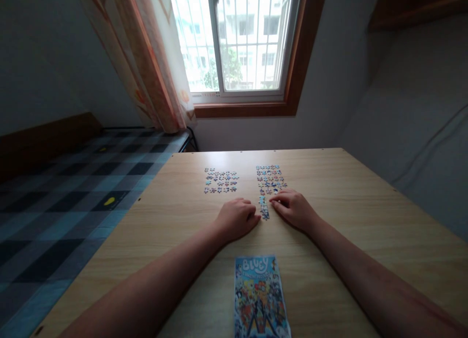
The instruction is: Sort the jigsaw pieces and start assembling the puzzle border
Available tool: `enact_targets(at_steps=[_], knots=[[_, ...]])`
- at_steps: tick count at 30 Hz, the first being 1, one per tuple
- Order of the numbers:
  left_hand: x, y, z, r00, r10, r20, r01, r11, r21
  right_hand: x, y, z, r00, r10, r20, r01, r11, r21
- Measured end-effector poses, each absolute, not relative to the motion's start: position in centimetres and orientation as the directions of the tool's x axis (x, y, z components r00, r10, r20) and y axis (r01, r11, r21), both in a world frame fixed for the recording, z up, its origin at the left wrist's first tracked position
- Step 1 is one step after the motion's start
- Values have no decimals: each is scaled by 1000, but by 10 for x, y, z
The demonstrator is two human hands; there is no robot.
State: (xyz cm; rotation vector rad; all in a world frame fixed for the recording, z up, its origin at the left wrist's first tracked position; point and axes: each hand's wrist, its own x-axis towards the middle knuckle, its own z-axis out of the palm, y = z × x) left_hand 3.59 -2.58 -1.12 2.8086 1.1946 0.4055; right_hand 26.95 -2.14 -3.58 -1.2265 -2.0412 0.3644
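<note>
A narrow strip of joined jigsaw pieces (263,209) lies on the table between my hands, running down from a larger block of pieces (269,176). My left hand (238,218) rests left of the strip with its fingers curled in; its thumb side reaches the strip's lower left edge. Whatever its fingers may enclose is hidden. To the right of the strip, my right hand (291,207) has its fingers bent together, tips close to the pieces. Anything between those fingertips is too small to make out. Several loose jigsaw pieces (220,177) lie in rows farther left.
A colourful picture sheet marked "BLUEY" (259,296) lies near me on the wooden table (197,279). A bed with a checked cover (73,216) stands at the left. Behind the table are a window (252,46) and a patterned curtain (146,60).
</note>
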Motion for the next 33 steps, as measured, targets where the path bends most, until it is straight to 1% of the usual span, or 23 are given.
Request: enact_targets(at_steps=[5, 13, 19, 29, 33], knots=[[31, -27, -12, 676, 706, 211, 683, -708, 183, 268, -24, -34, -277, 865, 419, 646, 490, -585], [28, -25, -13, 655, 730, 195, 679, -682, 271, 264, -27, -30, -252, 880, 402, 652, 461, -602], [27, -25, -16, 641, 745, 185, 681, -663, 311, 264, -27, -33, -222, 899, 378, 654, 425, -626], [27, -26, -15, 661, 726, 189, 668, -684, 293, 264, -28, -32, -221, 916, 335, 656, 394, -644], [28, -27, -11, 627, 750, 211, 693, -661, 289, 264, -26, -34, -211, 917, 338, 643, 390, -658]])
